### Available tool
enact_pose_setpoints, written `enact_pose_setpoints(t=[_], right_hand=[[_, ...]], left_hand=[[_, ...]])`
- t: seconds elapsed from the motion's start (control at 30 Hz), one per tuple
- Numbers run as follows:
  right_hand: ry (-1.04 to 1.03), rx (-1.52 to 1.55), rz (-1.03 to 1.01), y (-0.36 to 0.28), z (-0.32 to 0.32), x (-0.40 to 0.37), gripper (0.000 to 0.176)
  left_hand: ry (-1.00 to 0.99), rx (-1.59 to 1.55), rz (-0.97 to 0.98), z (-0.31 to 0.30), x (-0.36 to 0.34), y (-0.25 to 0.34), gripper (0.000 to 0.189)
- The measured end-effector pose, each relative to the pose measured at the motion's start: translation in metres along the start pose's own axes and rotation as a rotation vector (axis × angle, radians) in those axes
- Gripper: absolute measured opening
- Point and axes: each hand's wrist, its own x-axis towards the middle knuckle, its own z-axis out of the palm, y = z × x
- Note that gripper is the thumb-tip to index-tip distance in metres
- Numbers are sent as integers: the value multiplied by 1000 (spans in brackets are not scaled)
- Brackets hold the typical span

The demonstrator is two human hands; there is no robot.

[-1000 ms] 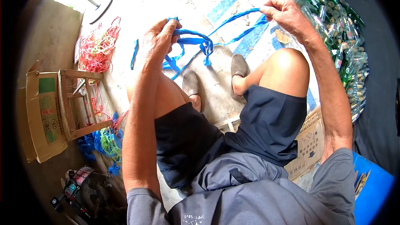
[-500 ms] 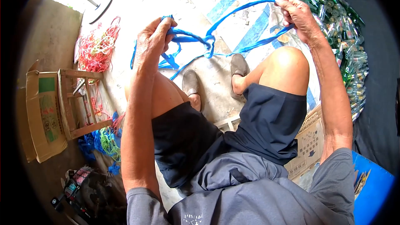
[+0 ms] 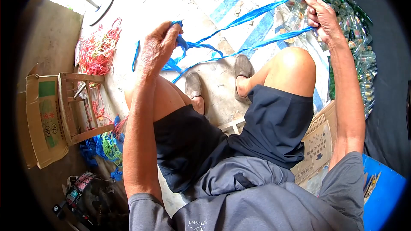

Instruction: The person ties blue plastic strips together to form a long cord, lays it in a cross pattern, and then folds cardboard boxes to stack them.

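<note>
A long blue plastic strap, twisted and rope-like, stretches between my two hands in front of my knees. My left hand is closed on a bunched part of it, with loose folds hanging below the fist. Farther right, my right hand pinches the strap, and two strands run back from it toward the left, one above the other. Slack loops of the strap lie over my left knee and near my shoes.
A heap of glass bottles lies at the right, beside a dark sheet. On the left are a tangle of pink and red string, a wooden stool and a cardboard box. A printed carton stands by my right thigh.
My right hand has moved right and slightly down, pulling the strap longer and straighter. The looped knot in the middle has come apart. My left hand has shifted slightly.
</note>
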Motion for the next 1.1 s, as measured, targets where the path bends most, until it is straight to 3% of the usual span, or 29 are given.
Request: enact_pose_setpoints(t=[0.3,0.33,0.37,0.4,0.43,0.53,0.77,0.83,0.97,1.0,1.1], right_hand=[[5,17,-111,-42,-16,20,16],[-70,310,-33,-45,-20,32,13],[22,137,-110,-48,-22,31,11],[127,-42,-170,-73,22,1,9],[110,-80,-181,-82,30,-4,9],[7,-204,-204,-103,63,-20,11],[-392,-522,-314,-104,144,-48,17],[-543,-490,-445,-83,171,-46,20],[-667,-526,-390,-67,216,-62,17],[-728,-362,-522,-57,222,-63,16],[-776,-304,-406,-41,236,-59,18]], left_hand=[[47,225,90,1,-3,-4,28],[70,197,87,0,-1,-6,28],[94,170,83,-1,1,-10,29],[119,143,79,-2,3,-12,29],[187,66,101,1,2,-8,28],[155,-75,2,-7,2,12,28],[166,-306,130,-3,7,53,28],[110,-410,112,0,11,63,27],[-54,-605,34,6,12,66,25],[-72,-635,10,7,11,64,25],[-93,-615,-44,5,4,63,21]])
